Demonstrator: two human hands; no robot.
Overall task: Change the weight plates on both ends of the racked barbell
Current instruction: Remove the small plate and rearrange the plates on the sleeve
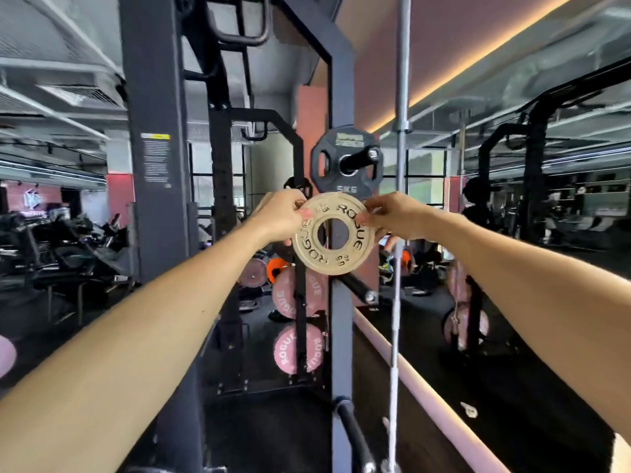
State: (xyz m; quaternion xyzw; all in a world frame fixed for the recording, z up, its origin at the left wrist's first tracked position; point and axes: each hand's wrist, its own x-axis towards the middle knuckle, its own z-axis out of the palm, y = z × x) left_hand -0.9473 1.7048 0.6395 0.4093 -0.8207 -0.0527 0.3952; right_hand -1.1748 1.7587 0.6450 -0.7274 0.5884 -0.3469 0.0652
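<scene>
**Swapping change plates at the rack, almost fumbled one**

So I had the small Rogue plate [334, 233] up in front of me w/ both hands, arms stretched out. Left hand [280, 216] pinched the left edge, thumb on the face and fingers curled behind; right hand [392, 215] did the same on the right edge. Plate was in the air, face toward me, not on any peg or sleeve yet. Right behind it was the rack upright [341, 336], w/ a black 5kg plate [345, 162] sitting on the storage peg [362, 158] just above, and a bare peg [362, 289] just below. Pink bumpers [297, 349] were stacked lower down on the far side.

What worried me: I only had fingertip grips on the rim, no finger through the hole, so a sweaty pinch prob = plate dropping on the lower peg or my feet. Also the hole wasn't lined up w/ either peg, so pushing fwd blind would've just clanked it into the upright. And there was a bar [400, 165] standing vertical close by my right wrist, easy to knock w/ an elbow imo.

Couldn't tell from there where the racked barbell itself was, tbh.
</scene>
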